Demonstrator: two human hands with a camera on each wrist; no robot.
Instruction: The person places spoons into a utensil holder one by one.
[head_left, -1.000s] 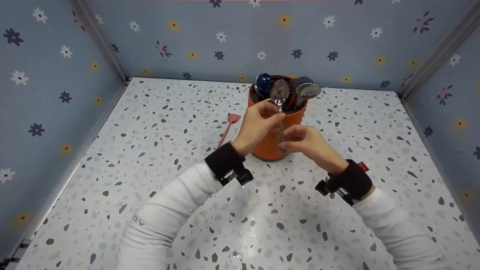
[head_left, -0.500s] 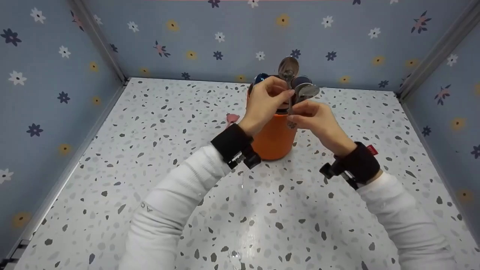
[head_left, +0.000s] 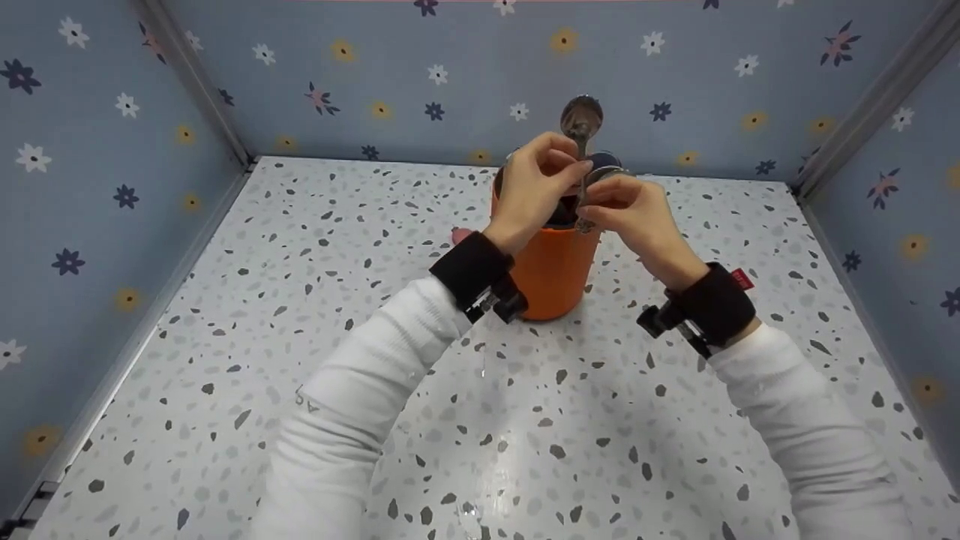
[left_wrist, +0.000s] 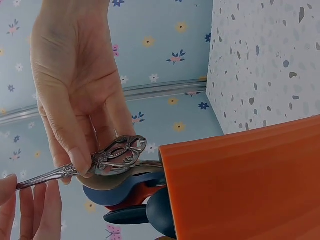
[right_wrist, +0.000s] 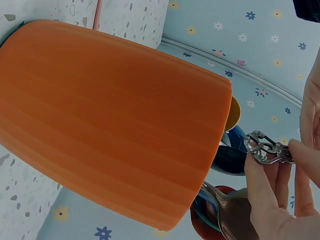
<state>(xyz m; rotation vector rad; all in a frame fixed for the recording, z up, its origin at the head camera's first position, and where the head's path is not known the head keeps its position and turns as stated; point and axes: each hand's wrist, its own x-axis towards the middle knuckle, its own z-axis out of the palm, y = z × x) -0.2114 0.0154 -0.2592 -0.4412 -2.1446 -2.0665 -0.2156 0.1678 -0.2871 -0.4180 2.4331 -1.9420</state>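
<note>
A silver spoon (head_left: pixel 582 118) with an ornate openwork handle stands upright, bowl up, over the orange utensil holder (head_left: pixel 555 274). My left hand (head_left: pixel 532 184) pinches the handle just below the bowl. Lower down, near the decorated end, my right hand (head_left: pixel 634 217) pinches it between thumb and fingers; the left wrist view shows this handle end (left_wrist: pixel 120 156) close to the holder's rim, outside the opening. Several utensils stand in the holder, among them a metal spoon (right_wrist: pixel 237 215) and a dark blue one (right_wrist: pixel 230 159). My hands hide part of the opening in the head view.
On the speckled white table (head_left: pixel 495 450), a pink utensil (head_left: pixel 460 236) lies left of the holder, mostly covered by my left arm. Flower-patterned walls (head_left: pixel 420 60) enclose the back and both sides.
Both hands have risen with the spoon, from in front of the holder up to its rim, and slightly right. The left arm now covers more of the pink utensil.
</note>
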